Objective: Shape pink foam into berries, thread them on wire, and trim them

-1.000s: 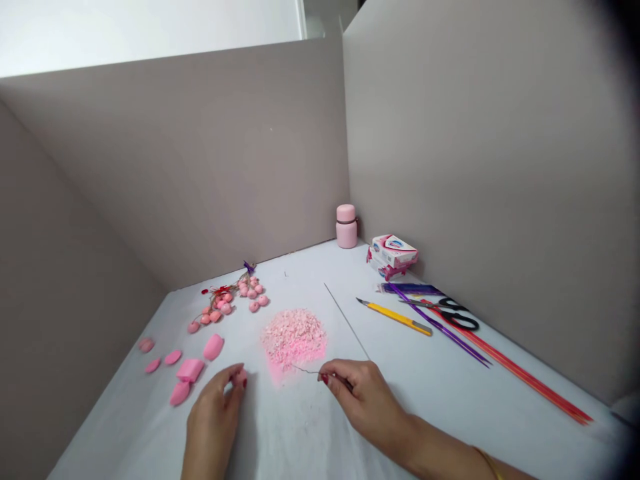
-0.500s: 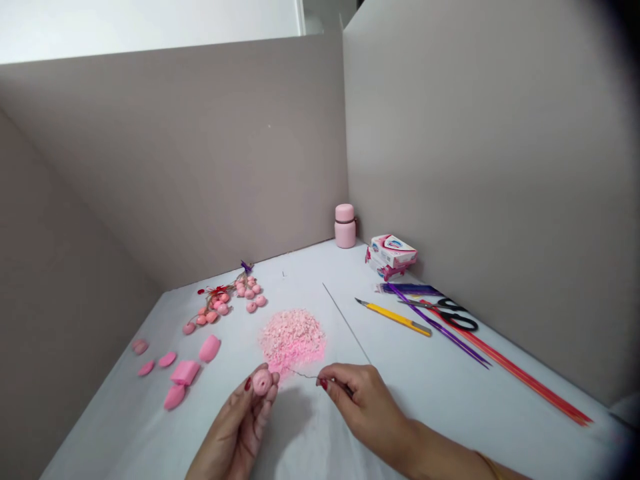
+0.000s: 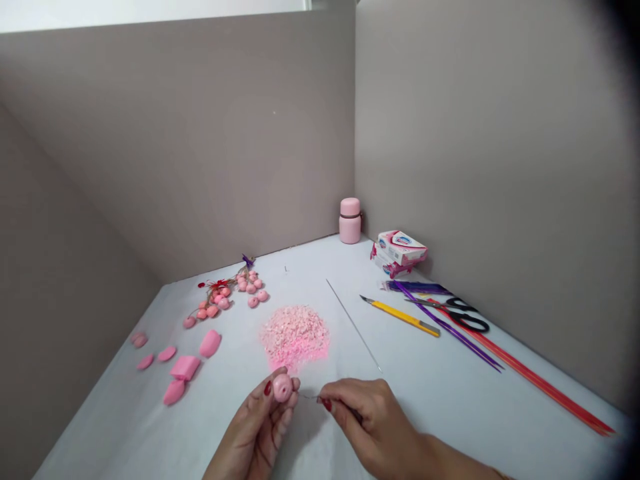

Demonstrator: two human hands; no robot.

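Pink and rounded, with a small dark hole turned toward the camera, a ball point(image 3: 283, 388) is held at the fingertips of the left hand point(image 3: 257, 425). The ball is set just to the right of the red thumbnail, with the other fingers curled behind and beneath it; the palm is turned partly upward and is left uncovered. The hand is bent around the ball in a light grip rather than fully closed.

A thin wire point(image 3: 309, 397) is pinched between the thumb and forefinger of the right hand point(image 3: 373, 417), the remaining fingers being folded in. The wire is pointed toward the left hand, and its far end is seen close to the right side of the ball; whether contact is made cannot be determined.

Just beyond the left fingertips, a heap of pink crumbs point(image 3: 295, 333) is spread on the white table point(image 3: 425, 393). To the left of the left hand, well apart from the held ball, cut pink pieces point(image 3: 185, 368) are laid, and farther back a cluster of strung balls point(image 3: 223, 303) is found. Beyond the right hand, a slender rod point(image 3: 354, 325) is placed at a slant, with a yellow craft knife point(image 3: 403, 317) beside it and black-handled scissors point(image 3: 473, 323) farther right, lying among purple and red sticks.
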